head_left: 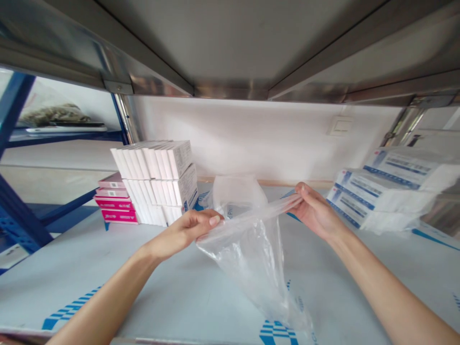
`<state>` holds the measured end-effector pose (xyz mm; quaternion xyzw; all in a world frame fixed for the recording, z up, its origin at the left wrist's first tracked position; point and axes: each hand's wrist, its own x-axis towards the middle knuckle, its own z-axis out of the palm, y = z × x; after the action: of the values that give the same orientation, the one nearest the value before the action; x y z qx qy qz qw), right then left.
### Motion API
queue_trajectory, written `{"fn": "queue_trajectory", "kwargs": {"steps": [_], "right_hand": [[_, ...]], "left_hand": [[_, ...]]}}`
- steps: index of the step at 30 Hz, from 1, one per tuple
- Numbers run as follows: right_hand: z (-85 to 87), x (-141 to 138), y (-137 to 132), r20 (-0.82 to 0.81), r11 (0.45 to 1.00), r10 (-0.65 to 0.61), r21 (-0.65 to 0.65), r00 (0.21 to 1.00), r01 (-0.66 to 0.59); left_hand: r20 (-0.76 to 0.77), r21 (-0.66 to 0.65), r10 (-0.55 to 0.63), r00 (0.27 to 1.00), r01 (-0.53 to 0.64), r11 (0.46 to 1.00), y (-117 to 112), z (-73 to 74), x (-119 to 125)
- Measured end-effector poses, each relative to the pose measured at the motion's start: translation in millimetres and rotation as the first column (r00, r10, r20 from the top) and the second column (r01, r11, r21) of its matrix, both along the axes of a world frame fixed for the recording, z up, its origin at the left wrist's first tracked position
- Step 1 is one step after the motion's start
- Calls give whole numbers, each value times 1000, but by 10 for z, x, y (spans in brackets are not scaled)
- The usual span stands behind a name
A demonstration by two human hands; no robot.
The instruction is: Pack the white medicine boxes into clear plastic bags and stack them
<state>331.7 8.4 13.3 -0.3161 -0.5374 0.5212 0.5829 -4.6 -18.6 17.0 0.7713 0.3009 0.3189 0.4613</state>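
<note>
1. The clear plastic bag (247,254) hangs at 6 o'clock from the view's centre, stretched between both hands above the shelf board (172,292).
2. The left hand (189,227), towards 7 o'clock, pinches one end of its upper edge; the right hand (316,211), near 4 o'clock, pinches the other.
3. A tear looks possible if the hands pull too hard apart on such thin film; a loose pinch could let an edge slip.
4. The trailing end could snag or fold if dragged; whether it touches the board, I cannot tell.
5. A wide sweep might knock the white boxes (154,187) at 9 o'clock or the wrapped packs (377,194) at 3.
6. The bag's long axis runs from 11 to 5 o'clock, its narrow tail pointing to 5; the taut edge slants up towards 2 to 3.
</note>
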Motion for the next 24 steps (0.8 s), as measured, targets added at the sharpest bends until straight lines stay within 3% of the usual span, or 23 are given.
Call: {"fn": "queue_trajectory", "kwargs": {"steps": [4, 11, 16, 19, 22, 24], "right_hand": [[-51, -72, -13, -18, 1000, 17, -8, 1000, -17], [-46, -65, 14, -142, 1000, -6, -30, 990, 2], [-23, -33, 8, -136, 1000, -21, 1, 990, 22], [-31, -24, 15, -76, 998, -39, 37, 996, 41], [-82, -32, 50, 49, 970, -208, 141, 977, 199], [-130, -56, 75, 124, 874, -431, 305, 894, 379]], "left_hand": [[12, -106, 6, 1000, -5, 994, 27, -35, -53], [-152, -319, 4, 988, -53, 946, -1, -55, -50], [-25, -399, -193, 981, 167, 902, 10, -67, -94], [-36, -340, -165, 986, 143, 930, 30, -47, -122], [-116, -301, -140, 983, 99, 948, 37, -19, -114], [-139, -284, -144, 980, 100, 954, 39, -14, -98]]}}
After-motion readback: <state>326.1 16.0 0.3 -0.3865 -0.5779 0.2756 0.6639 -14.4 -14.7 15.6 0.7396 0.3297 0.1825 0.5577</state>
